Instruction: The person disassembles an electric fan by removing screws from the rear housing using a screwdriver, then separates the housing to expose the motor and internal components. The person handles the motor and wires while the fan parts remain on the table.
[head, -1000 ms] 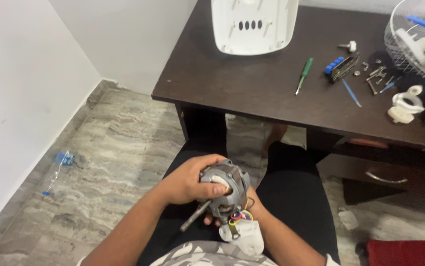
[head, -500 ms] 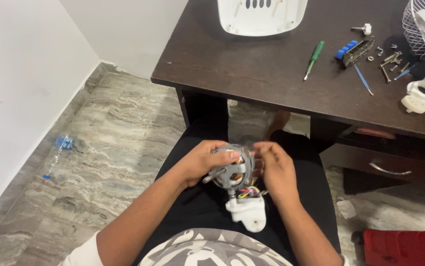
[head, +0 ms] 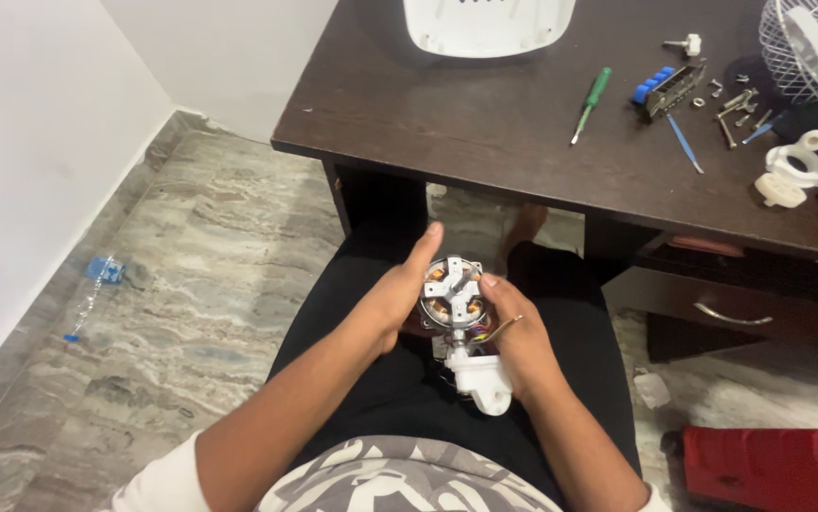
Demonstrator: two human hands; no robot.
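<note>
You hold a small fan motor (head: 452, 296) above your lap, between both hands, in front of the dark wooden desk (head: 485, 142). Its round face with the grey metal bracket and the copper windings looks up to the camera, so its long axis points about upward toward you, and a white plastic mount (head: 481, 379) hangs from its lower end, with coloured wires just beside it. Your left hand (head: 397, 289) wraps the left side of the motor, with the thumb standing up and free. Your right hand (head: 515, 330) closes on the right side, with the fingertips on the rim and the palm against the white mount. On the desk, well apart from the motor, lie a white plastic cover (head: 487, 24) at the far edge, a green screwdriver (head: 591, 102), a blue and metal part (head: 665, 90), some loose screws, a white ring piece (head: 788, 173) and a white wire fan grille (head: 812, 52) at the right. On the marble floor at the left lies a clear plastic bottle (head: 91, 294) with a blue label, and a red thing (head: 769, 469) lies at the lower right.
</note>
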